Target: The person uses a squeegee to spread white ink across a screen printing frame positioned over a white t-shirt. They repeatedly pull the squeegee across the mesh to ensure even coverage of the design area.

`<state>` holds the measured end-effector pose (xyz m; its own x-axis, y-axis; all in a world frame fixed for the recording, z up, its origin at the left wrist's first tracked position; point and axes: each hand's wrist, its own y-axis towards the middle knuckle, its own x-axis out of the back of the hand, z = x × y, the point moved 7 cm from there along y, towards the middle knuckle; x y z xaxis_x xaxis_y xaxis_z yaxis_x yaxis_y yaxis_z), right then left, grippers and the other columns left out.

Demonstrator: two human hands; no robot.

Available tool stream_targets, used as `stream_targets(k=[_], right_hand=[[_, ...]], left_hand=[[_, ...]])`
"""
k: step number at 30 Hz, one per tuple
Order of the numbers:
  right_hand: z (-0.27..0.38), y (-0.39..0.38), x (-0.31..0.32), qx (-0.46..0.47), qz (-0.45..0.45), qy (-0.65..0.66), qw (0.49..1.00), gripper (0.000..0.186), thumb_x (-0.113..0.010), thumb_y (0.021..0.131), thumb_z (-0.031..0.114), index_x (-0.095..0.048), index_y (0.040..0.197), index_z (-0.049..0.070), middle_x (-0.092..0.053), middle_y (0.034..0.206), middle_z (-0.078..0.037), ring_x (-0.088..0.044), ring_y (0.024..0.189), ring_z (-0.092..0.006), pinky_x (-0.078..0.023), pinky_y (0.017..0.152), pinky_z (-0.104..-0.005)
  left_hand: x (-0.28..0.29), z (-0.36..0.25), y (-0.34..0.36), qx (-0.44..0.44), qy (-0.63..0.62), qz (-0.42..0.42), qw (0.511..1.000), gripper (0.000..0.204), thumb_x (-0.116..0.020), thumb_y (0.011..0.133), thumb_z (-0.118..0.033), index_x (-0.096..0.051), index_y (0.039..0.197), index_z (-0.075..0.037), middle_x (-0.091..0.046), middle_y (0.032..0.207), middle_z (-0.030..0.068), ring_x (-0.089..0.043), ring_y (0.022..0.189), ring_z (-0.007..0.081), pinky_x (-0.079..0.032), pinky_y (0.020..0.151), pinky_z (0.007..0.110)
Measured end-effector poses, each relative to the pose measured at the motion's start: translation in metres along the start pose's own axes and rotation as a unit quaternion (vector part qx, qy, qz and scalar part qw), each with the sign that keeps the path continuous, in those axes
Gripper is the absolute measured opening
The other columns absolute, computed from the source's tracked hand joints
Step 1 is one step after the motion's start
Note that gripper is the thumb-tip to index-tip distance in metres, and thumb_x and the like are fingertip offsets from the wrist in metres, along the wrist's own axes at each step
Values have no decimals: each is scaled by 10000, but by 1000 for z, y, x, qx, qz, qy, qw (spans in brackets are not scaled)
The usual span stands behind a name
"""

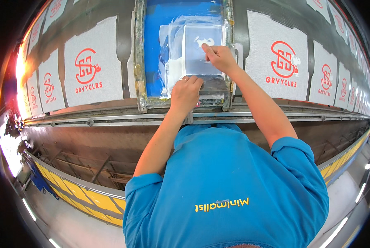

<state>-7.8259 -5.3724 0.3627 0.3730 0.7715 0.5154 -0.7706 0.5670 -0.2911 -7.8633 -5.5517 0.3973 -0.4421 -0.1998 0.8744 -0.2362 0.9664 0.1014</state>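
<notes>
A screen-printing frame [139, 62] with blue mesh [155, 58] lies on the long table ahead of me. Over its right half is a pale rectangular patch [199, 62], smeared with white around the edges and showing a small white shape [203, 41]. My right hand [221, 60] is closed, its thumb and forefinger pressed together beside that white shape; anything between them is too small to make out. At the patch's lower left corner my left hand [186, 93] rests with fingers curled in. What those fingertips hold, if anything, is hidden.
Light grey fabric pieces with red prints lie on the dark table, like one piece [92, 62] left of the frame and another [278, 56] to its right. A metal rail [123, 119] runs along the near edge. Yellow panels [81, 192] curve along the lower left.
</notes>
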Motion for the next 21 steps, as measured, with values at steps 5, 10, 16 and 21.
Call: stream_targets(k=[5,10,16,21], right_hand=[[4,-1,-31,228,96,-210,946,499,-598,1051,340,-667,663,34,-608,591,-139,-601,636,-350,-527,785,-426],[7,-7,5,195,-54,-160,966,270,-690,984,216,-716,784,36,-680,732,-132,-644,704,-334,-542,846,-421],[-77,-46,78,7,-354,-105,929,298,-740,943,224,-697,1160,24,-703,896,-107,-675,811,-249,-545,778,-392],[-113,-45,51,-169,-241,120,948,407,-739,973,276,-661,1232,-28,-697,909,-61,-620,758,-132,-506,715,-301]], left_hand=[[-3,5,0,6,-13,13,1000,217,-729,689,-23,-654,877,-101,-637,849,49,-654,867,261,-532,739,387],[-4,9,-1,12,-22,10,1000,268,-732,674,-18,-650,916,-101,-637,879,46,-653,886,261,-530,751,387],[-9,11,0,23,-23,17,999,409,-769,583,8,-663,961,-105,-656,929,31,-654,906,262,-533,759,391],[-7,11,3,23,-21,22,999,418,-780,604,20,-675,987,-112,-662,954,31,-653,937,270,-533,779,399]])
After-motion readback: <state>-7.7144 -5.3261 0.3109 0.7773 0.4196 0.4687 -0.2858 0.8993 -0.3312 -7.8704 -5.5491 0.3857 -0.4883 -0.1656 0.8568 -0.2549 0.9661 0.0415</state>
